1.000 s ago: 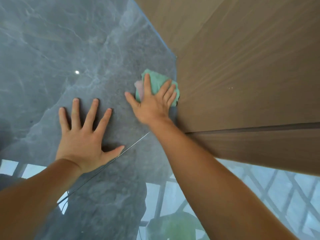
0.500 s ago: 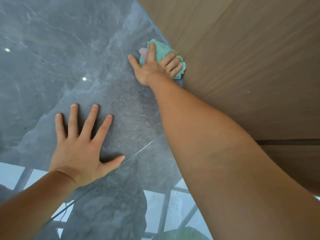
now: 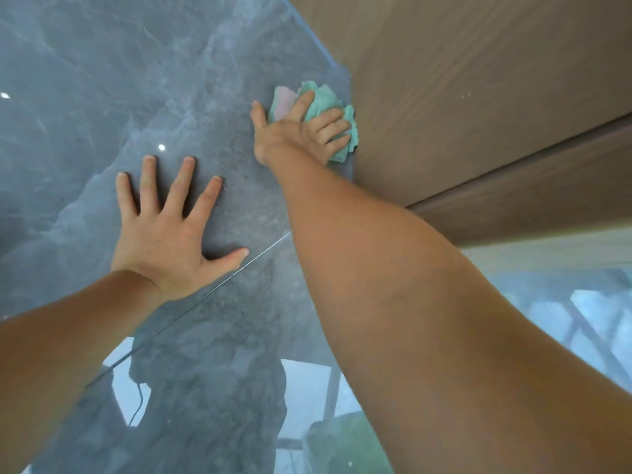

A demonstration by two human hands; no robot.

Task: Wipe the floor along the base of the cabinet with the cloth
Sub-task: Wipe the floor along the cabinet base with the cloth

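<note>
A crumpled green cloth (image 3: 325, 99) with a pink patch lies on the glossy grey marble floor (image 3: 136, 80), pressed against the base of the brown wooden cabinet (image 3: 478, 97). My right hand (image 3: 301, 131) lies on top of the cloth, fingers curled over it and thumb spread out to the left, arm stretched forward. My left hand (image 3: 167, 227) rests flat on the floor to the lower left, fingers spread, holding nothing.
A thin tile joint (image 3: 212, 292) runs diagonally across the floor under my arms. The cabinet front has a dark horizontal gap (image 3: 530, 159) between panels. The shiny floor mirrors a window grid and a dark silhouette (image 3: 205, 388) near the bottom.
My right hand first pushed the cloth forward along the cabinet base, then drew it back a little toward me. The left hand stays planted on the floor.
</note>
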